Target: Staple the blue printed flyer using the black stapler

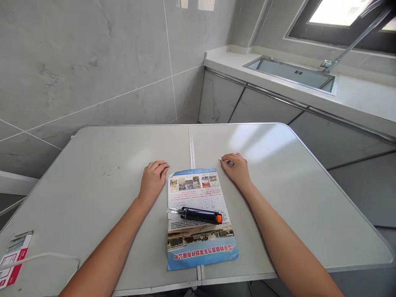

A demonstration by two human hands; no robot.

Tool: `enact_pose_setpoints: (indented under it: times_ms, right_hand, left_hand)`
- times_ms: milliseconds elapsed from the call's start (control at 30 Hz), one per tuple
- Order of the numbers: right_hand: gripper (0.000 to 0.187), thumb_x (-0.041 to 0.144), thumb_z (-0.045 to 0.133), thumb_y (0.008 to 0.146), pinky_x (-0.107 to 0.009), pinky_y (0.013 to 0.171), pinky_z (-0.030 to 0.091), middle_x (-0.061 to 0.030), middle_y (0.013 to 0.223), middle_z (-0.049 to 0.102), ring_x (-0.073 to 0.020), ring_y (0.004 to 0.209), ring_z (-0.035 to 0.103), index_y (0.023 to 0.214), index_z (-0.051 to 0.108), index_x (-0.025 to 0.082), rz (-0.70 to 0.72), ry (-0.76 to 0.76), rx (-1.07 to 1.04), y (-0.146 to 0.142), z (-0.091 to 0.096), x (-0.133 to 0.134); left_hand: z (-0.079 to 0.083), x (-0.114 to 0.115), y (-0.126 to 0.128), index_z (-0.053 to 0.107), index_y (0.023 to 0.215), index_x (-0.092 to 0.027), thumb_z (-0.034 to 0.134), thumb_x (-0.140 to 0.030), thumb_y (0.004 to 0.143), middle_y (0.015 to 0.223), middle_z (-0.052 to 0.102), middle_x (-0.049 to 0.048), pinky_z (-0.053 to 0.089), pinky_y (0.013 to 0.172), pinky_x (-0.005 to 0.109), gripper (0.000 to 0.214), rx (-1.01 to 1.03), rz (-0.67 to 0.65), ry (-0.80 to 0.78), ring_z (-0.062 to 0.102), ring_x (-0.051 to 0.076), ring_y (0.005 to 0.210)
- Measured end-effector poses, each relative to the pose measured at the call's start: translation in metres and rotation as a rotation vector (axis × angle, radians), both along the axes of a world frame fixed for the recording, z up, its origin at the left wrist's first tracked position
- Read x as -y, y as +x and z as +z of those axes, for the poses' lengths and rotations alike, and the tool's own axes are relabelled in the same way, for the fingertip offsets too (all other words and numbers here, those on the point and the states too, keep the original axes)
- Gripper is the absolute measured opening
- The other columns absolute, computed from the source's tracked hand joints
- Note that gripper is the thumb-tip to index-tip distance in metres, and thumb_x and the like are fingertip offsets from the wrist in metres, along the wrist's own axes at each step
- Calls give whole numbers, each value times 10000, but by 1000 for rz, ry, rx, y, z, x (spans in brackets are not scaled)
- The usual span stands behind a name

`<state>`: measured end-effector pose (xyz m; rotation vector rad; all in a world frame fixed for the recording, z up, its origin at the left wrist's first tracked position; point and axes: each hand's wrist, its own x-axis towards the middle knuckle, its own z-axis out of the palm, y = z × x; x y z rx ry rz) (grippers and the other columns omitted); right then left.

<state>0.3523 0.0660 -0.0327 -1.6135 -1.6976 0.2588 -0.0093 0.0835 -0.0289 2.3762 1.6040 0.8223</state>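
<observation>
A printed leaflet (198, 214) lies on the grey folding table (99, 185), its blue band toward me. Across the leaflet lies a black pen-shaped tool (198, 215) with an orange end on the right and a clear tip on the left. My left hand (153, 177) rests on the table just left of the leaflet's top corner, fingers curled under. My right hand (236, 167) rests just right of the leaflet's top corner, fingers curled; a small pale bit shows at its fingertips, too small to name.
A red and white card (14, 258) and a white cable (40, 258) lie at the table's near left corner. Behind the table stands a tiled wall. At the back right runs a counter with a steel sink (291, 72) and a tap (349, 43).
</observation>
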Motion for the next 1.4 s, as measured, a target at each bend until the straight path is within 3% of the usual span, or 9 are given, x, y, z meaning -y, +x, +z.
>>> enact_pose_setpoints:
  times_ms: [267, 333, 433, 533, 667, 867, 1000, 1233, 1400]
  right_hand:
    - [226, 316, 602, 1014, -430, 852, 499, -76, 958, 751, -240, 871, 614, 850, 736, 237, 94, 218, 58, -18, 23, 20]
    - [305, 391, 591, 1040, -395, 798, 484, -67, 872, 722, -221, 816, 609, 798, 695, 237, 349, 211, 70, -26, 35, 32]
    - [445, 590, 477, 1074, -344, 746, 473, -64, 895, 701, -198, 792, 612, 951, 701, 226, 821, -18, 81, -39, 53, 50]
    - [600, 751, 497, 999, -309, 684, 445, -67, 970, 699, -188, 763, 590, 1202, 651, 208, 979, -277, 164, -52, 65, 64]
    - [539, 676, 713, 899, -297, 665, 415, -41, 945, 690, -186, 747, 576, 1167, 625, 217, 993, -317, 241, -63, 69, 71]
    - [364, 524, 757, 895, -298, 665, 398, -41, 948, 711, -186, 759, 589, 1063, 628, 229, 1041, -286, 297, -71, 70, 78]
    - [162, 351, 623, 1010, -314, 709, 428, -48, 914, 713, -192, 774, 606, 1105, 635, 221, 1017, -216, 305, -69, 67, 78]
    - [272, 291, 553, 1064, -398, 785, 415, -92, 1037, 734, -241, 881, 606, 1321, 562, 203, 585, 237, 229, -58, 48, 62]
    - [251, 245, 531, 1058, -397, 724, 364, -95, 996, 735, -243, 828, 585, 1297, 563, 172, 455, 309, 403, -57, 48, 60]
  left_hand:
    - [10, 6, 3, 592, 985, -222, 386, -198, 1066, 998, 674, 84, 482, 862, 376, 223, 77, -62, -29, 594, 245, 951]
    - [12, 8, 3, 572, 1010, -222, 380, -217, 1073, 980, 641, 73, 489, 842, 353, 202, 147, -57, -38, 590, 224, 918]
    - [14, 13, 3, 585, 1049, -228, 376, -154, 1041, 987, 627, 63, 502, 822, 331, 222, 246, -69, -64, 599, 197, 882]
    - [17, 17, 6, 612, 969, -223, 358, -71, 989, 969, 632, 64, 510, 802, 325, 296, 308, -101, -79, 601, 186, 855]
    - [20, 19, 12, 626, 1045, -206, 395, -173, 1056, 1020, 652, 73, 524, 847, 330, 233, 318, -94, -51, 623, 191, 921]
    - [18, 22, 12, 622, 1232, -207, 445, -310, 1101, 1115, 710, 78, 545, 893, 328, 243, 285, -101, -72, 672, 193, 996]
    - [20, 29, 12, 609, 1269, -215, 484, -314, 1101, 1145, 756, 72, 557, 911, 334, 231, 281, -120, 37, 701, 190, 1016]
    - [24, 33, 15, 616, 1259, -257, 531, -168, 1067, 1200, 775, 72, 529, 1013, 428, 229, 227, -327, 345, 718, 202, 1061]
    - [26, 34, 15, 643, 1221, -265, 570, -149, 1039, 1120, 753, 75, 497, 1016, 448, 228, 148, -339, 371, 688, 206, 1000]
